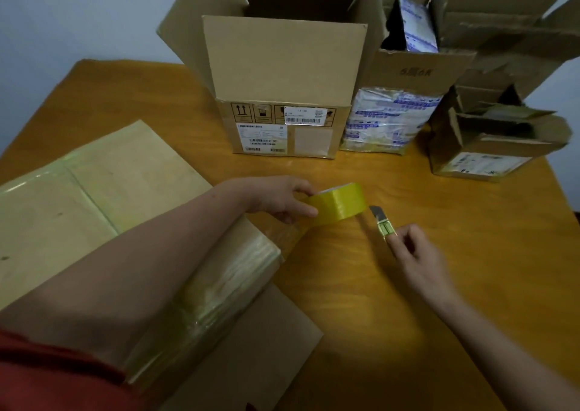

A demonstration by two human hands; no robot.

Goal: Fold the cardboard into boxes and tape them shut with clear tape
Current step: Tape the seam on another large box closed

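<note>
Seen from your head: your left hand (282, 200) curls round the yellowish roll of clear tape (340, 203), just right of the taped flat brown cardboard box (94, 197) at near left. Your right hand (411, 249) pinches a small green-handled cutter knife (382, 224), its blade beside the roll, over the orange wooden table (408, 300).

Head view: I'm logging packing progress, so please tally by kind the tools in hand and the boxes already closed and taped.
Tape roll: 1, held by the left hand
Utility knife: 1, pinched by the right hand
Closed taped box: 1, under the left forearm
Total: 3
</note>
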